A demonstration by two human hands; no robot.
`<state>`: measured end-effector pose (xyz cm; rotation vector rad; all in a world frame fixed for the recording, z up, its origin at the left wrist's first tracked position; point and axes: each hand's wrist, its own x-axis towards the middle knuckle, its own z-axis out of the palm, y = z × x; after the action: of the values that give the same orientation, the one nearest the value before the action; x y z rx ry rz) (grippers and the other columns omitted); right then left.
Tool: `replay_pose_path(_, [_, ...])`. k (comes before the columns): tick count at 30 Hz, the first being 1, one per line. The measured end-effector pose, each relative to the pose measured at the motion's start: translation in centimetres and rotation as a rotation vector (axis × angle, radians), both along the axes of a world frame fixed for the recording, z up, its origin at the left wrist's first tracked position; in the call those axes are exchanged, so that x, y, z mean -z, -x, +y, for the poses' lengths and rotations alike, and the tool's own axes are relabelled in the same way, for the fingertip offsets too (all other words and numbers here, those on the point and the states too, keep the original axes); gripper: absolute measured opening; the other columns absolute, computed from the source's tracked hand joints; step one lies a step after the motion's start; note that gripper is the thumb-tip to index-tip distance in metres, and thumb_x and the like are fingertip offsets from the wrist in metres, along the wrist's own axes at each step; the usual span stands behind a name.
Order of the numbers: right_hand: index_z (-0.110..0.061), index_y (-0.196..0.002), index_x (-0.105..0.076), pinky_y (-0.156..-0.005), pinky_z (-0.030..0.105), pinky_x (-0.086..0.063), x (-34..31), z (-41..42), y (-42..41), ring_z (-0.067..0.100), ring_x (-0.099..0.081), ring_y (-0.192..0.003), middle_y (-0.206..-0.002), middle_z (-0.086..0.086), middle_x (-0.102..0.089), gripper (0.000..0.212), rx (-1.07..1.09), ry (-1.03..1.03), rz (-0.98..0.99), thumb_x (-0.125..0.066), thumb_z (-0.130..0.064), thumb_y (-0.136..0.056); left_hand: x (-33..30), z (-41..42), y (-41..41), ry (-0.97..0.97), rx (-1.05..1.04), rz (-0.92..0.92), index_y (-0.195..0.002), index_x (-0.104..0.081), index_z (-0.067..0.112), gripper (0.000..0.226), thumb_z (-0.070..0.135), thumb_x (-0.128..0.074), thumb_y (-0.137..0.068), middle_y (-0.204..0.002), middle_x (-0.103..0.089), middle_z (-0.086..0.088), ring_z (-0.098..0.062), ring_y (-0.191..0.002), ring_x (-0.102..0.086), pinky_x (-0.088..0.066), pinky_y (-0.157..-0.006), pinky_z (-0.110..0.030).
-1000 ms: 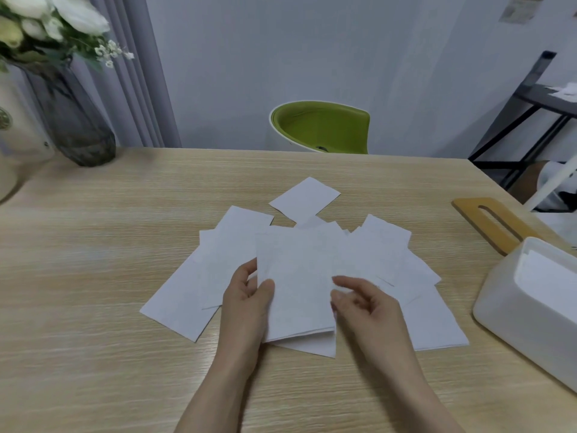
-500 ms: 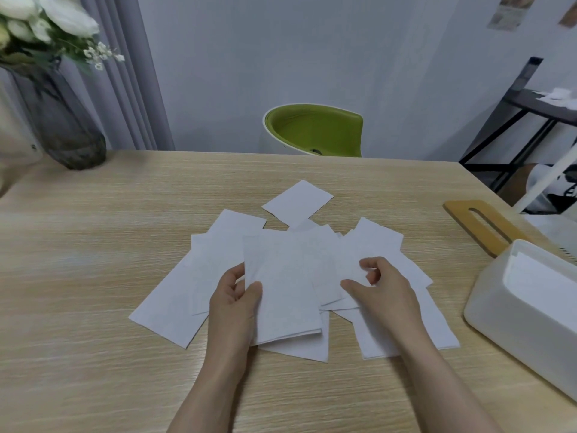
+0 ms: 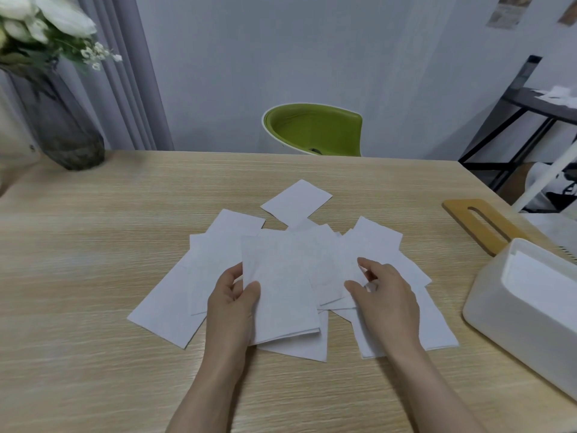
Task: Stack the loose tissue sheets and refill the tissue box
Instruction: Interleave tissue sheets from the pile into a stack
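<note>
The wooden bench [image 3: 93, 292] carried the white tissue box [image 3: 524, 310], lid off, at right. Loose tissue sheets [image 3: 390, 254] fanned across its middle. The left hand [image 3: 232, 304] pinched a small stack [image 3: 281, 289]; the right hand [image 3: 385, 292], fingers curled, apparently pinched one sheet.

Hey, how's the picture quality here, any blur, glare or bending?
Head view: soft, even light, no glare on the table; faint shadows under the tissue sheets; vase and tissue box near the edges look smeared; wide-angle lens bends the table's far edge.
</note>
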<state>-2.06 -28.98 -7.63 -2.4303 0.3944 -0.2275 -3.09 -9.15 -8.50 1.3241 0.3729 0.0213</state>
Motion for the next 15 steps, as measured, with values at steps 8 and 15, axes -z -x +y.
replay_pose_path(8, [-0.026,-0.103,-0.072,-0.074,0.033,-0.047,0.2,-0.4,-0.2,0.012,-0.061,-0.085,-0.084,-0.013,-0.067,0.018,0.070,-0.165,-0.016,-0.060,-0.031,-0.090,0.1,0.0,-0.1,0.004,-0.002,-0.003,-0.109,-0.063,0.023,0.030,0.000,-0.053,-0.093,-0.093,-0.076,0.002,-0.014,-0.081,-0.070,-0.048,-0.069,-0.031])
replay_pose_path(15, [-0.035,-0.086,-0.071,-0.077,0.037,-0.050,-0.6,-1.6,0.5,0.010,-0.064,-0.081,-0.078,-0.013,-0.069,0.010,0.072,-0.336,-0.042,-0.067,-0.026,-0.084,0.1,0.1,-0.1,0.002,-0.008,-0.001,-0.105,-0.063,0.027,0.031,0.001,-0.054,-0.093,-0.096,-0.075,0.002,-0.018,-0.086,-0.070,-0.049,-0.072,-0.033])
